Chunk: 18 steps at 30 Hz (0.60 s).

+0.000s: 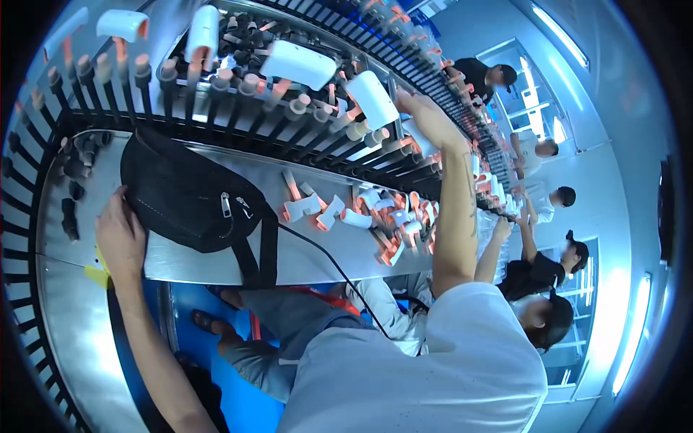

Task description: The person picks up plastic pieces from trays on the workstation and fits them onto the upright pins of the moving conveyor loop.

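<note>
My left hand [120, 234] lies open on the metal table, its fingers extended against the left edge of a black zippered bag [184, 195]. A strap from the bag hangs over the table's near edge. My right arm stretches far across to a moving-line rack of black posts. My right hand [424, 112] is beside a white curved plastic shell [372, 99] on a post. Its fingertips are blurred and partly hidden, so I cannot see what they hold. More white shells, such as this wide one [298, 64], sit on neighbouring posts with pinkish-orange stems.
Loose white and orange plastic parts [393, 216] lie heaped right of the bag. Small dark pieces [76, 162] lie at the table's left end, and more fill a tray [177, 68] behind the posts. A black cord [332, 256] crosses the table edge. Several co-workers sit along the line at right.
</note>
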### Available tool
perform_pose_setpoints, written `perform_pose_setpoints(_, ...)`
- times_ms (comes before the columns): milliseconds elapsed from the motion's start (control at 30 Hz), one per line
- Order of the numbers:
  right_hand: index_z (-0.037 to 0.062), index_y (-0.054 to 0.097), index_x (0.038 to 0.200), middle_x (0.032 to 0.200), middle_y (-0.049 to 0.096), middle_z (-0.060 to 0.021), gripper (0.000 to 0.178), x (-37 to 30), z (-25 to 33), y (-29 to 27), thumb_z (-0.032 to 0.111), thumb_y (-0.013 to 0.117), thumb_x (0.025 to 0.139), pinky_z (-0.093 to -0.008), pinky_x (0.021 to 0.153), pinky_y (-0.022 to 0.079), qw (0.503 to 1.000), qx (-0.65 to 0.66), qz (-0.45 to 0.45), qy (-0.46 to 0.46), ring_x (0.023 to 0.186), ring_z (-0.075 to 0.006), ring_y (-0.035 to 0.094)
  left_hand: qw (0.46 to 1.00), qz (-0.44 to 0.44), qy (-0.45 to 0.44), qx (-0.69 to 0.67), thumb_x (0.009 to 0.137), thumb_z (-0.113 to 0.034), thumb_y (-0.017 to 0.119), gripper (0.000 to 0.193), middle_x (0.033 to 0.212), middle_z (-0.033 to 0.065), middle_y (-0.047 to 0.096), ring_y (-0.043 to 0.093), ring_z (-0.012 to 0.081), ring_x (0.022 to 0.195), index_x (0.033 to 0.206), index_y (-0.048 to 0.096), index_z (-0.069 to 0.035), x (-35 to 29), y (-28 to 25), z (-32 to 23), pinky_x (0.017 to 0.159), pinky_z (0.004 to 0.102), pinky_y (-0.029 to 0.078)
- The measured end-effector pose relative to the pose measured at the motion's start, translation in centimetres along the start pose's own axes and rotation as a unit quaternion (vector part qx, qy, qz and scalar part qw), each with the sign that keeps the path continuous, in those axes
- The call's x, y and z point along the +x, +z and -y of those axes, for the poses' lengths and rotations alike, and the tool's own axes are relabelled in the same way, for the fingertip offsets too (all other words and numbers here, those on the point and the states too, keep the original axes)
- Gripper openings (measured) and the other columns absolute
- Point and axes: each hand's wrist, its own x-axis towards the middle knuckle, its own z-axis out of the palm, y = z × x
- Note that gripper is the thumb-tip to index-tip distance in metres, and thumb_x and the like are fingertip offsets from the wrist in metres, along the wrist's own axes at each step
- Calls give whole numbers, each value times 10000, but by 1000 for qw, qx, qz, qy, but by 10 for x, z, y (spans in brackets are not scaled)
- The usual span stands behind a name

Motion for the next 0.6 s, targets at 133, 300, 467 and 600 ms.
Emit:
perform_pose_setpoints(133, -16, 734, 1087, 1005, 744, -101, 468, -3, 18, 8, 397, 534, 996, -331, 824, 519, 990, 127, 33, -57, 916, -190, 668, 999, -5, 4, 48, 974, -58, 511, 316, 1129, 216, 684, 648, 408, 1013, 1284, 574, -57, 2, 5, -14, 894, 466, 487)
perform_pose_setpoints(300, 32, 763, 937, 989, 725, -248, 544, 23, 60, 37, 459, 428, 980, -494, 906, 540, 979, -33, -74, -185, 953, -408, 707, 993, -42, -20, 105, 992, -86, 520, 298, 1083, 232, 691, 660, 413, 953, 1280, 595, -78, -17, -3, -1, 822, 464, 519)
perform_pose_setpoints(467, 22, 657, 1093, 1068, 669, -140, 289, -36, 79, 77, 181, 598, 858, -377, 929, 472, 911, -98, -282, -284, 1111, -278, 636, 931, -341, 73, -104, 963, 8, 563, 245, 960, 143, 676, 640, 230, 823, 1189, 656, -5, -35, -21, -131, 782, 313, 507)
perform_pose_setpoints(600, -31, 565, 1307, 1431, 501, -253, 491, -118, 19, 127, 141, 617, 851, -527, 1201, 260, 836, 131, -280, -453, 1397, -383, 412, 908, -274, 291, -124, 871, 91, 559, 272, 947, 132, 670, 619, 262, 856, 1099, 673, -3, -26, -91, -337, 790, 337, 479)
